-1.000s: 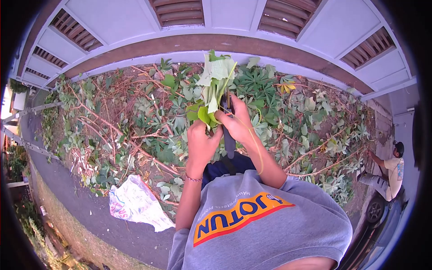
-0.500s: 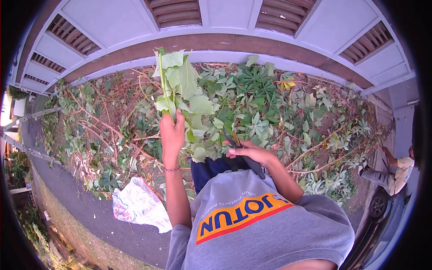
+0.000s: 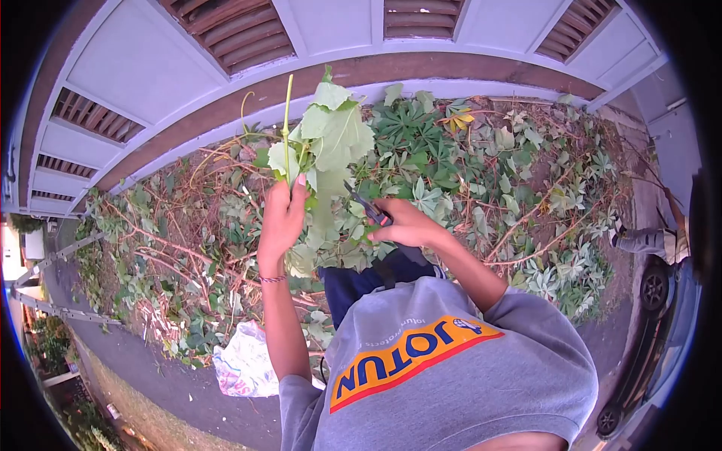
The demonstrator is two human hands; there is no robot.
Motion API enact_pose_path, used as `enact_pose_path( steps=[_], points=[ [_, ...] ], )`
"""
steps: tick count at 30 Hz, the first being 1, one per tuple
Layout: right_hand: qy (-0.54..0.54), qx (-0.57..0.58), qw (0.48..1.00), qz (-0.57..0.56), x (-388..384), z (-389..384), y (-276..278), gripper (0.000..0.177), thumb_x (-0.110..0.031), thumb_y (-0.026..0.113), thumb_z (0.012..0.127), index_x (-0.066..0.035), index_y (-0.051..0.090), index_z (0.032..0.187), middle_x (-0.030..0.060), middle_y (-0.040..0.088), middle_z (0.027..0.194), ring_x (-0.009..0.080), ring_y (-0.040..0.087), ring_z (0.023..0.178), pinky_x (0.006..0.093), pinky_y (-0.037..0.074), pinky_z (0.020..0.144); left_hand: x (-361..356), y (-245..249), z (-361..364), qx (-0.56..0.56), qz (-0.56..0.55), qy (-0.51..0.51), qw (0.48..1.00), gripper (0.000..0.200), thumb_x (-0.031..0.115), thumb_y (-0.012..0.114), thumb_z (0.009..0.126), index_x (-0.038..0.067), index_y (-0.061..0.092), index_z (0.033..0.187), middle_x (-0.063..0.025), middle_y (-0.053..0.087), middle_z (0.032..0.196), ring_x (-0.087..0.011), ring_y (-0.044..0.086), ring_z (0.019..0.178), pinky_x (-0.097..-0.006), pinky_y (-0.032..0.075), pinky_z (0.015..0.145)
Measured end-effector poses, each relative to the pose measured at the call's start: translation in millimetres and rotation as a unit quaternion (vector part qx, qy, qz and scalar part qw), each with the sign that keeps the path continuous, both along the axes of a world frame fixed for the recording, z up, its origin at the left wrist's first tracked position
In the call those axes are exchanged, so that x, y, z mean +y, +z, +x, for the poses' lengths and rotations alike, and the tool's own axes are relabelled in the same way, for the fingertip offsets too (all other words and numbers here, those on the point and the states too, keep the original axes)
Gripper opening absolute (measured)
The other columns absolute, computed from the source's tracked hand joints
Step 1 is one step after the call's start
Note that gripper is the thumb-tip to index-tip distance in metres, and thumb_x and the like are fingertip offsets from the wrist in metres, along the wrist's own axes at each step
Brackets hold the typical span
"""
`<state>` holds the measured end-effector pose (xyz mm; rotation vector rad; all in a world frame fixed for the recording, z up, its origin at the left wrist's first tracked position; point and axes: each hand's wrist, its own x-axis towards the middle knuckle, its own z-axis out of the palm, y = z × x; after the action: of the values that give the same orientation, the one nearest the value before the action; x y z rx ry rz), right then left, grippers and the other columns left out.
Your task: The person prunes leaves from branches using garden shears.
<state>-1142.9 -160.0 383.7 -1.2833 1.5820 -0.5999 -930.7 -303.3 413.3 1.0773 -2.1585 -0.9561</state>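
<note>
My left hand (image 3: 282, 222) is closed around a leafy stem (image 3: 342, 139), held upright in front of me. Broad pale-green leaves spread to the right of the fingers, and a bare green stalk sticks up above the thumb. In my right hand (image 3: 410, 224) is a pair of pruning shears (image 3: 367, 207) with dark blades, tilted up and left toward the hanging leaves. The blade tips are close to the lower leaves but do not clearly touch them. The fingers hide most of the shears' handles.
Cut leaves and branches (image 3: 421, 161) cover the ground up to a panelled wall (image 3: 338, 22) with vents. A white plastic bag (image 3: 244, 361) lies on the pavement at lower left. A ladder (image 3: 64, 259) is at far left; a person (image 3: 650, 242) and a car (image 3: 639, 331) are at right.
The view has turned somewhat. My right hand has raised the shears, whose blades now point more toward the leaves. My left hand still grips the leafy stem.
</note>
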Motion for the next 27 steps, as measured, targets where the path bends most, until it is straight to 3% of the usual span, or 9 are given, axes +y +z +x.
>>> enact_pose_path(
  steps=[2,3,8,11,14,16,21,24,27],
  points=[
    [-0.025,-0.014,1.000,0.000,-22,-3,6,0.049,-0.034,0.074,0.071,0.002,0.062,0.103,0.0144,0.065,0.088,0.0270,0.062,0.084,0.0356,0.046,0.077,2,7,-8,0.030,0.117,-0.021,0.992,0.047,0.036,0.045,0.103,-0.009,0.056,0.097,-0.0181,0.061,0.079,-0.0275,0.062,0.077,-0.0385,0.048,0.073],
    [-0.020,-0.008,1.000,-0.016,-30,-7,7,0.051,-0.037,0.072,0.071,0.003,0.062,0.102,0.0157,0.065,0.089,0.0283,0.062,0.085,0.0360,0.046,0.079,13,36,-16,-0.019,0.182,-0.003,0.983,0.063,0.048,0.035,0.104,-0.012,0.056,0.109,-0.0210,0.061,0.100,-0.0262,0.063,0.093,-0.0380,0.051,0.090],
    [0.018,0.005,1.000,-0.014,-51,-16,16,0.051,-0.040,0.072,0.071,0.003,0.063,0.098,0.0157,0.065,0.087,0.0292,0.062,0.083,0.0363,0.045,0.078,3,30,-23,0.062,0.286,-0.007,0.956,0.070,0.052,0.032,0.104,-0.013,0.054,0.112,-0.0225,0.054,0.110,-0.0239,0.059,0.099,-0.0388,0.052,0.094],
    [0.050,0.025,0.998,0.017,-54,-14,18,0.048,-0.043,0.072,0.072,0.000,0.063,0.091,0.0136,0.064,0.083,0.0270,0.061,0.080,0.0362,0.044,0.074,-4,20,-29,-0.008,0.208,-0.014,0.978,0.061,0.046,0.035,0.105,-0.011,0.055,0.091,-0.0138,0.053,0.082,-0.0172,0.056,0.077,-0.0369,0.057,0.079],
    [0.022,-0.019,1.000,0.001,-56,-12,7,0.047,-0.047,0.071,0.074,-0.002,0.061,0.085,0.0102,0.062,0.077,0.0242,0.059,0.076,0.0360,0.043,0.070,-7,6,-34,-0.003,0.181,-0.068,0.981,0.058,0.044,0.037,0.105,-0.008,0.052,0.085,-0.0081,0.048,0.072,-0.0146,0.052,0.069,-0.0366,0.057,0.076],
    [0.013,-0.008,1.000,-0.003,-55,-11,7,0.051,-0.053,0.070,0.076,-0.003,0.061,0.079,0.0078,0.059,0.070,0.0217,0.057,0.068,0.0352,0.041,0.065,-4,3,-37,0.011,0.180,-0.065,0.982,0.053,0.040,0.041,0.105,-0.007,0.054,0.084,-0.0105,0.051,0.067,-0.0194,0.053,0.063,-0.0387,0.055,0.071],
    [-0.021,-0.070,0.997,0.012,-61,-18,7,0.056,-0.059,0.070,0.076,-0.004,0.061,0.071,0.0062,0.058,0.065,0.0188,0.056,0.063,0.0337,0.040,0.061,-2,1,-54,-0.176,0.028,-0.084,0.980,0.048,0.035,0.046,0.102,-0.006,0.059,0.080,-0.0272,0.059,0.072,-0.0450,0.058,0.069,-0.0497,0.047,0.067],
    [-0.047,-0.140,0.989,0.023,-63,-18,-7,0.052,-0.057,0.074,0.074,-0.007,0.060,0.069,0.0044,0.059,0.064,0.0150,0.056,0.058,0.0314,0.040,0.056,-10,-2,-65,-0.238,-0.033,-0.106,0.965,0.045,0.032,0.046,0.103,-0.008,0.056,0.084,-0.0304,0.054,0.074,-0.0465,0.052,0.071,-0.0493,0.042,0.065],
    [-0.272,-0.139,0.952,-0.021,-73,-10,-40,0.048,-0.050,0.079,0.073,-0.009,0.055,0.065,0.0019,0.054,0.058,0.0146,0.051,0.050,0.0316,0.041,0.052,-37,-1,-82,-0.185,-0.050,-0.148,0.970,0.046,0.033,0.044,0.104,-0.007,0.055,0.084,-0.0303,0.056,0.076,-0.0477,0.055,0.075,-0.0503,0.041,0.066]
  ],
)
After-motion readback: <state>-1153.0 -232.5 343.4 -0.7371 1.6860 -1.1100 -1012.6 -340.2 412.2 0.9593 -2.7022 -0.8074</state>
